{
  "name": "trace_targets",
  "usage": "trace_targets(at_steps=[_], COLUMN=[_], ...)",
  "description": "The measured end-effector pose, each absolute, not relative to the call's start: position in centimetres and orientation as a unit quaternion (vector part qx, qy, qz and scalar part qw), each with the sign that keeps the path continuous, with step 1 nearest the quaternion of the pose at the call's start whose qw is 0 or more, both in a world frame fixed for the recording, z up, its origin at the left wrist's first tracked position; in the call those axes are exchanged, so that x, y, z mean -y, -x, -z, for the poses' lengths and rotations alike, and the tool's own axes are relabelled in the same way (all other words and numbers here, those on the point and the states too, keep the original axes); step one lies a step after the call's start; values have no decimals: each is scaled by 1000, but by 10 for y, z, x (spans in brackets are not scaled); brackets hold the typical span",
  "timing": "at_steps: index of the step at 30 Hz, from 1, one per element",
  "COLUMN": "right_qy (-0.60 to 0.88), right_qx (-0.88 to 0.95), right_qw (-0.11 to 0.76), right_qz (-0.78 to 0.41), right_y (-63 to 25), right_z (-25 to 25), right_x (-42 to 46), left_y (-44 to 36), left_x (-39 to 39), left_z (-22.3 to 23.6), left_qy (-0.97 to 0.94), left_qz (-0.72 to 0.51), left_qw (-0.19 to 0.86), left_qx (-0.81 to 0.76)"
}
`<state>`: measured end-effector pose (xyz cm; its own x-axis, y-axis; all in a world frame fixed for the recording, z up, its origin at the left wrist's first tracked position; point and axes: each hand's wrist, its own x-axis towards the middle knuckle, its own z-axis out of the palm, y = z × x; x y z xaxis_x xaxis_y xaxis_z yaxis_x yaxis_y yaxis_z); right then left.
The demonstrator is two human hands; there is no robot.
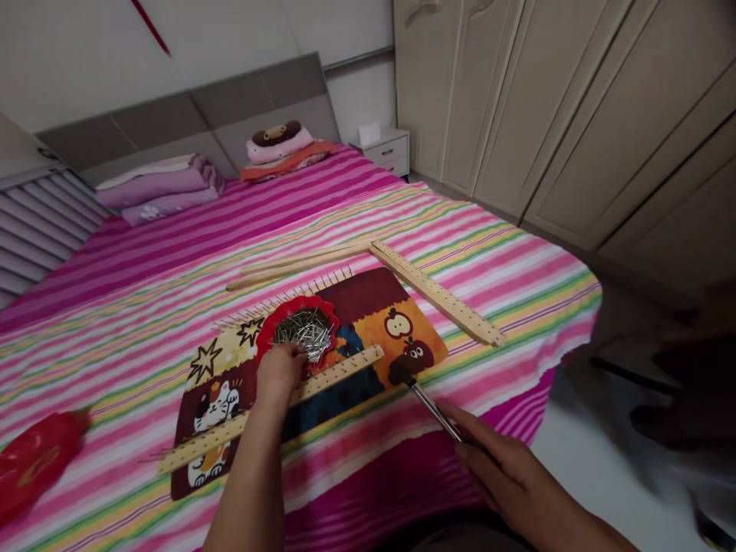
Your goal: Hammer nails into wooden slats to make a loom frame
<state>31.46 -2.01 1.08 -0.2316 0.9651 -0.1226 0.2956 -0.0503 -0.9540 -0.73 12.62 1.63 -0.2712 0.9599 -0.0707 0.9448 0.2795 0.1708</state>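
My left hand [280, 376] is at the near rim of a red scalloped bowl [266, 331], fingers drawn together beside the heap of nails [310, 331] inside; what lies between the fingertips is hidden. Under my left forearm passes a wooden strip [345, 368] with holes along it and nails standing at both ends. My right hand [497, 460] grips a hammer [431, 406] by its handle, its dark head over the right corner of the patterned mat [414, 291]. Behind the bowl, another strip [276, 300] carries a row of upright nails.
More wooden strips [304, 261] lie beyond the mat, and a holed one [440, 291] slants to the right. A red shiny bag-like object [40, 464] sits on the striped bedspread [132, 383] at left. Wardrobe doors [552, 115] stand along the right, past the bed's edge.
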Motion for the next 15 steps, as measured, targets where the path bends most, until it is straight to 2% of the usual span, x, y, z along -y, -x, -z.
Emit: trace_targets(at_steps=[8, 15], right_qy=[517, 530], right_qx=[603, 593], right_qw=[332, 327], right_qz=[-508, -510], right_y=[-316, -316], right_z=[-2, 0], right_x=[20, 20], left_y=[14, 21], left_x=[-131, -126], left_z=[-20, -19], left_qy=[-640, -621], left_qz=[13, -117], left_qw=[68, 95], left_qx=[-765, -769])
